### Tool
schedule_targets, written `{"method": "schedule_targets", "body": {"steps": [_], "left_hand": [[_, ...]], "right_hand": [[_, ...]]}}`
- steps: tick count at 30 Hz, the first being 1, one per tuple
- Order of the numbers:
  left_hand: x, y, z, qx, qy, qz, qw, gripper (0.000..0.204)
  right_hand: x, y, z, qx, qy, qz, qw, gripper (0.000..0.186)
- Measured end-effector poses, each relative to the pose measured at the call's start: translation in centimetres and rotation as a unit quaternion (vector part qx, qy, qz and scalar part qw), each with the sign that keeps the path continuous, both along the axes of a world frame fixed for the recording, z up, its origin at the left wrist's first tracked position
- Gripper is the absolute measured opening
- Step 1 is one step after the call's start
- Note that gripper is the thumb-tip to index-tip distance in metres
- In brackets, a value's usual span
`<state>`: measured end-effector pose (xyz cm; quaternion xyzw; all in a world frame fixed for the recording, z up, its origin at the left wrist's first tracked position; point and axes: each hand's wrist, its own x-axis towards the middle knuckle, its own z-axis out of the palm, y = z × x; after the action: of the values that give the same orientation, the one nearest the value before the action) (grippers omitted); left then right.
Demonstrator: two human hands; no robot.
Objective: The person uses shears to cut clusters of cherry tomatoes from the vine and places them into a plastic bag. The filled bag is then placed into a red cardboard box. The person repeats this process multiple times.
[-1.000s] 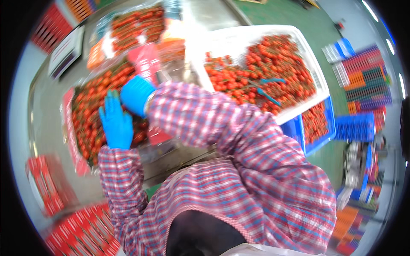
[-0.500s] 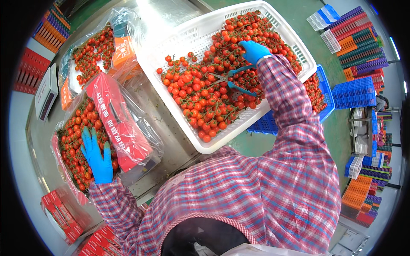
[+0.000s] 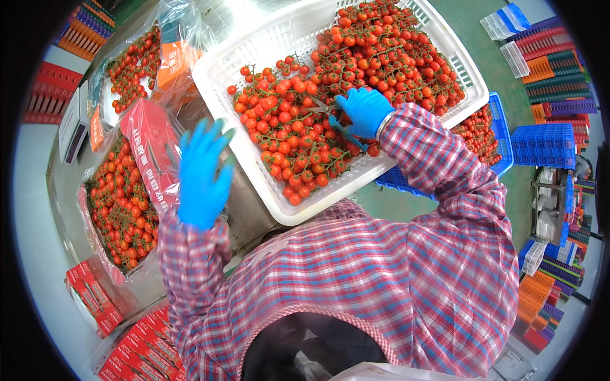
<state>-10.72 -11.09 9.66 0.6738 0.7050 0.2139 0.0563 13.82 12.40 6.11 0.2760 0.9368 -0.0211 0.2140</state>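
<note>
My left hand (image 3: 204, 174), in a blue glove with darker fingertips, is raised between a red carton and a white basket, fingers spread and slightly blurred, holding nothing. My right hand (image 3: 365, 111), also blue-gloved, is over the basket with bent fingers on the handles of scissors (image 3: 321, 106). One blue handle shows below the palm; the other is mostly hidden. The metal blades point left over cherry tomatoes on the vine (image 3: 279, 120). These fill much of the white perforated basket (image 3: 270, 200). The red carton (image 3: 145, 136), lined with clear plastic, holds more cherry tomatoes (image 3: 124, 213).
An orange-and-green carton (image 3: 170, 63) with tomatoes stands behind the red one on the metal table. A scale-like white box (image 3: 74, 130) is at the left. A blue crate (image 3: 502, 140) of tomatoes sits right of the basket. Red boxes (image 3: 143, 346) lie at lower left.
My left hand has lifted off the tomatoes in the red carton and moved right. My right hand has come down from the tomatoes onto the scissors' handles. The view has shifted slightly.
</note>
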Motion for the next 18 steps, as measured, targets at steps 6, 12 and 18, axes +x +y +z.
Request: {"method": "schedule_targets", "body": {"steps": [6, 12, 18], "left_hand": [[3.2, 12.7, -5.8, -0.125, 0.050, -0.128, 0.983, 0.031], [2.1, 18.8, -11.3, -0.088, 0.270, -0.257, 0.924, 0.030], [-1.6, 19.2, -7.1, -0.203, 0.355, -0.026, 0.912, 0.027]], "right_hand": [[2.7, 1.7, 1.1, -0.118, 0.052, -0.068, 0.989, 0.030], [12.0, 3.3, 8.0, -0.303, 0.353, -0.260, 0.846, 0.037], [18.0, -4.0, 6.5, -0.542, 0.425, -0.377, 0.619, 0.055]]}}
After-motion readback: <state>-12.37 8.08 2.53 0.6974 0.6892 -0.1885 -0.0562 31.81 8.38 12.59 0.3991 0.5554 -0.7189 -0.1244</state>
